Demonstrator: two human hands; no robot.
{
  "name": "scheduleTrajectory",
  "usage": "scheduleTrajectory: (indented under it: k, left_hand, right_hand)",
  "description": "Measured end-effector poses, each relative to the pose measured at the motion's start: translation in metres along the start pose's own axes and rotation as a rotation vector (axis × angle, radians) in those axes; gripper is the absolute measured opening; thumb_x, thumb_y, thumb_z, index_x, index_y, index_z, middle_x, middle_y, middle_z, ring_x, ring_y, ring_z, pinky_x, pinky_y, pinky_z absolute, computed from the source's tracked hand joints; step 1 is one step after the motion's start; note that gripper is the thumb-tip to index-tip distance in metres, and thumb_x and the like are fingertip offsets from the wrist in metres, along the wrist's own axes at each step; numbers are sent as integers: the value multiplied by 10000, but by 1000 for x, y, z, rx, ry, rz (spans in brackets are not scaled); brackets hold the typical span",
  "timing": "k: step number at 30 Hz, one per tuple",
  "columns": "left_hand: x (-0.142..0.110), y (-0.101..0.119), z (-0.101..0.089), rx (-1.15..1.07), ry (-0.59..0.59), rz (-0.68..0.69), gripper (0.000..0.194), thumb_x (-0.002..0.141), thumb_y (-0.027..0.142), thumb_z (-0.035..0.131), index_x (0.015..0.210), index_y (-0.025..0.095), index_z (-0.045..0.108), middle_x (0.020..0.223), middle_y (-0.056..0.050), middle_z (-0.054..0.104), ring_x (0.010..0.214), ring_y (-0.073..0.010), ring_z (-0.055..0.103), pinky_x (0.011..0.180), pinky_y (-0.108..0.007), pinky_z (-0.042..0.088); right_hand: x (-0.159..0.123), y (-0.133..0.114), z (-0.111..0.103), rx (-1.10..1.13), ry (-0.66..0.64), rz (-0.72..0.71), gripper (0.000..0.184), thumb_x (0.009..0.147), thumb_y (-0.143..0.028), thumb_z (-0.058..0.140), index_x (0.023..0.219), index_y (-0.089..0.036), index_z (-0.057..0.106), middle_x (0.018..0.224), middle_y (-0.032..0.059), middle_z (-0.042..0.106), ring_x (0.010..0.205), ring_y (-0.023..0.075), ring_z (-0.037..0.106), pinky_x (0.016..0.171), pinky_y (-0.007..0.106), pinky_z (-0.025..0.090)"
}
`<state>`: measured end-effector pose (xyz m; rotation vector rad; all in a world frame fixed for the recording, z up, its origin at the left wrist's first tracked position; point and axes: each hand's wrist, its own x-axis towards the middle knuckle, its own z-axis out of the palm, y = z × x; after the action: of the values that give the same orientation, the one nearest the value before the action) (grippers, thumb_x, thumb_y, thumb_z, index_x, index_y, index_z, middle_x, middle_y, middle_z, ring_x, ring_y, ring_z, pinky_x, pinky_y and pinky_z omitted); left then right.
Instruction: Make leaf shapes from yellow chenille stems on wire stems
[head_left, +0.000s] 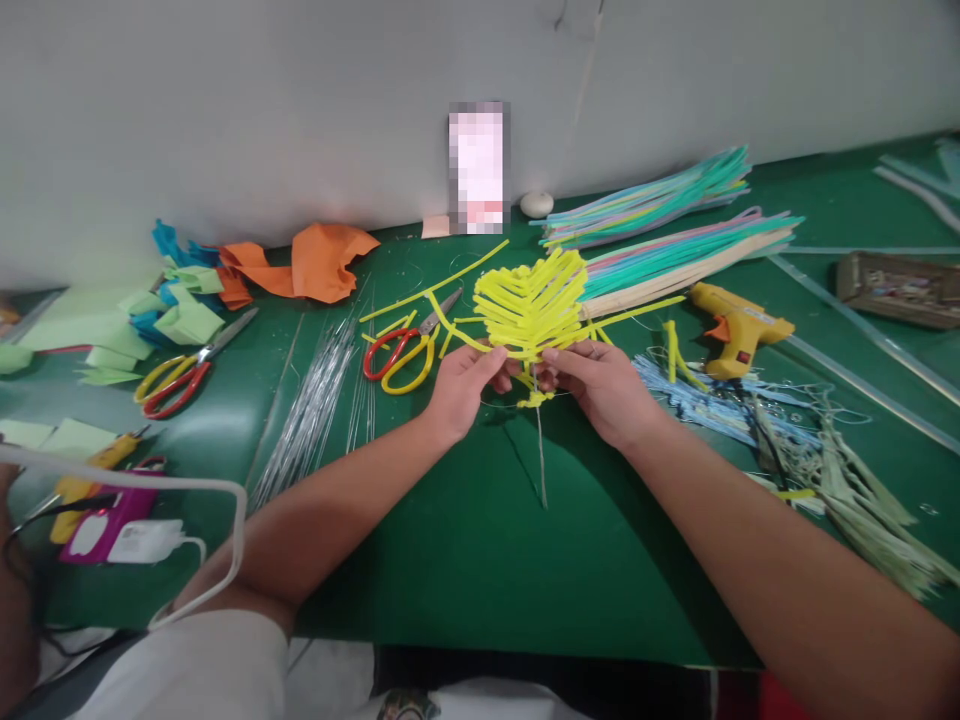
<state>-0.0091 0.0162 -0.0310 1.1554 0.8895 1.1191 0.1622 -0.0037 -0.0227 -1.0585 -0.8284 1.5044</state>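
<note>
A yellow leaf shape made of pipe cleaners [531,300] is held up over the green table, its wire stem [541,465] hanging down. My left hand [469,385] pinches its lower left edge, and my right hand [596,385] pinches the lower right edge. A long yellow strip runs out to both sides at the fingers. Just beyond my left hand lie scissors with red and yellow handles [409,360], among loose yellow pipe cleaners [431,285]. The fingertips are partly hidden behind the leaf's base.
Left are a bundle of thin wires [311,400], more scissors [176,385], crumpled orange paper [330,262] and a purple power strip [112,510]. Right are bundled coloured pipe cleaners [675,255], a yellow glue gun [739,325] and raffia-like strands [855,480]. A blurred phone-like screen [478,165] stands behind.
</note>
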Motion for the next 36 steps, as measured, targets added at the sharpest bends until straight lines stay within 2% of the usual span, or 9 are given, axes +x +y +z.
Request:
scheduleTrajectory:
  k: [3, 7, 17, 24, 31, 36]
  left_hand:
    - [0, 1, 0, -6, 36, 36, 288, 745, 429, 747, 765, 147, 690, 701, -23, 692, 539, -88, 590, 532, -222, 484]
    - [1, 3, 1, 4, 70, 76, 229, 770, 379, 724, 790, 156, 677, 703, -7, 682, 504, -70, 567, 508, -213, 472]
    - [2, 3, 2, -16, 116, 49, 244, 770, 383, 730, 727, 153, 658, 646, -5, 661, 484, -68, 556, 481, -208, 452]
    - [4, 5, 1, -58, 129, 66, 210, 738, 316, 759, 847, 165, 663, 724, 11, 656, 487, -51, 528, 476, -205, 432]
    - [5, 2, 0, -83, 115, 67, 217, 746, 357, 746, 800, 170, 650, 658, 10, 628, 512, -76, 528, 482, -219, 426]
    - [5, 1, -2, -108, 122, 73, 323, 829, 493, 637, 801, 171, 645, 637, -13, 624, 529, -112, 552, 494, -254, 439]
  right_hand:
    - [0, -1, 1, 27, 0, -1, 211, 653, -331, 833, 618, -159, 716, 637, 33, 681, 554, 117, 556, 594, 277, 468]
    - [0, -1, 0, 29, -7, 1, 201, 644, -328, 835, 642, -156, 730, 627, 32, 679, 549, 115, 554, 586, 273, 471]
    - [1, 0, 0, 19, -8, -5, 184, 648, -318, 828, 653, -155, 745, 606, 33, 679, 549, 119, 565, 598, 270, 480]
    - [1, 1, 1, 7, 0, -5, 207, 643, -338, 831, 651, -151, 744, 625, 38, 690, 555, 118, 567, 606, 276, 481]
    - [0, 1, 1, -12, 20, -5, 201, 640, -340, 832, 660, -164, 738, 648, 36, 699, 566, 121, 569, 623, 287, 481]
    - [0, 1, 1, -4, 26, -12, 198, 641, -342, 827, 649, -174, 722, 650, 36, 700, 569, 130, 571, 626, 301, 478]
